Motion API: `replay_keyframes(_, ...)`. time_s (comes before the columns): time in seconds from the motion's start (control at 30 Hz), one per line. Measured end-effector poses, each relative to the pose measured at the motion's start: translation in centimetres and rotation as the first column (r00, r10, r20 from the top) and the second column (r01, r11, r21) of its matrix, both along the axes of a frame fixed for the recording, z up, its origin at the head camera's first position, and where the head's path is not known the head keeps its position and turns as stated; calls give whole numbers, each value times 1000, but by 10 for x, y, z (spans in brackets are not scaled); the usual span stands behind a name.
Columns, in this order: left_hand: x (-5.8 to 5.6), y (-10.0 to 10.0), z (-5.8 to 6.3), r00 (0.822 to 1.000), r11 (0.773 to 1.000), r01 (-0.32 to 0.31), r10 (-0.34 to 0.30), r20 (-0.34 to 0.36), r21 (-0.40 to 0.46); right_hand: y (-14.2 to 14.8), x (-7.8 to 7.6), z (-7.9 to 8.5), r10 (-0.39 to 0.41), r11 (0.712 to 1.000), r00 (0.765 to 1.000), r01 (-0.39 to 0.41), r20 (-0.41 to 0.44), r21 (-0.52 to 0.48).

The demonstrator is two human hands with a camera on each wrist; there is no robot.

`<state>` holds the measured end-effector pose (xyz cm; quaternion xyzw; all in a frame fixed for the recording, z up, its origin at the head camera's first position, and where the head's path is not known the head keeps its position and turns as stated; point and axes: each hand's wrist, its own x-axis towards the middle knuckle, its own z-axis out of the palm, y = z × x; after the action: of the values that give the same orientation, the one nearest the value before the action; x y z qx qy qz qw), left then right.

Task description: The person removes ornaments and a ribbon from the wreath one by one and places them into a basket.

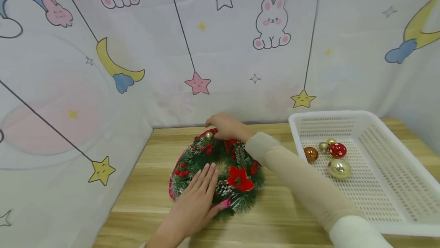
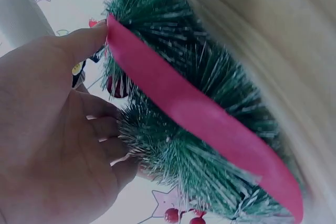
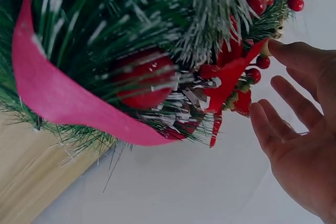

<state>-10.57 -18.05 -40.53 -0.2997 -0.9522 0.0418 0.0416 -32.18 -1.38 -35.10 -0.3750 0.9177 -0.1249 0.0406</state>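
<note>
A round green wreath (image 1: pixel 241 158) with frosted tips, red berries, pine cones and a red flower (image 1: pixel 240 179) lies on the table. My left hand (image 1: pixel 196 197) rests on its near side with straight fingers. In the left wrist view the left thumb touches a pink ribbon (image 2: pixel 178 103) that runs along the wreath's outer side. My right hand (image 1: pixel 227 127) reaches over the far side of the wreath. The right wrist view shows its thumb at a red petal (image 3: pixel 233 80), the other fingers loosely bent and apart. A shiny red ball (image 3: pixel 146 80) sits among the bristles.
A white perforated basket (image 1: pixel 381 206) stands at the right. Inside it lie a red ball with white dots (image 1: pixel 338 150), a copper ball (image 1: pixel 311 154), a large gold ball (image 1: pixel 339 168) and small gold ones. A printed cloth (image 1: pixel 233 61) hangs behind the wooden table (image 1: pixel 137 187).
</note>
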Motion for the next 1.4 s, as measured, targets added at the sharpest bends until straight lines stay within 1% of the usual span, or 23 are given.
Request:
replay_keyframes(0.2, 2, -2, -5, 997, 999, -20, 17, 73, 35, -7, -2, -5, 9, 999, 1000, -9, -2, 31)
replay_keyframes(0.33, 2, -2, -6, 996, 999, -18, 14, 92, 43, -6, -1, -6, 13, 999, 1000, -14, 13, 52)
replay_keyframes(0.53, 2, -1, -8, 997, 999, -9, 6, 73, 40, -4, -3, -11, 35, 998, 999, -36, 10, 51)
replay_keyframes(0.77, 2, -1, -9, 999, 999, -9, 8, 39, 33, -4, -6, -10, 27, 1000, 999, -27, 16, 1)
replay_keyframes(0.87, 3, -2, -9, 999, 999, -10, 9, 38, 36, -5, -6, -10, 36, 999, 999, -37, 25, 16)
replay_keyframes(1.03, 4, -2, -9, 999, 999, -12, 10, 46, 38, -6, -4, -11, 73, 996, 995, -77, 74, 53)
replay_keyframes(1.1, 3, -2, -9, 999, 999, -11, 9, 41, 37, -7, -4, -10, 78, 995, 994, -83, 80, 52)
replay_keyframes(1.2, 3, -2, -10, 999, 999, -9, 8, 33, 37, -6, -3, -5, 66, 997, 995, -69, 71, 40)
replay_keyframes(1.3, 3, -3, -10, 999, 999, -10, 8, 36, 40, -4, -1, 1, 53, 998, 998, -55, 43, 31)
replay_keyframes(1.4, 3, -4, -11, 999, 999, -12, 10, 43, 42, -2, 4, 9, 43, 999, 998, -44, 45, 15)
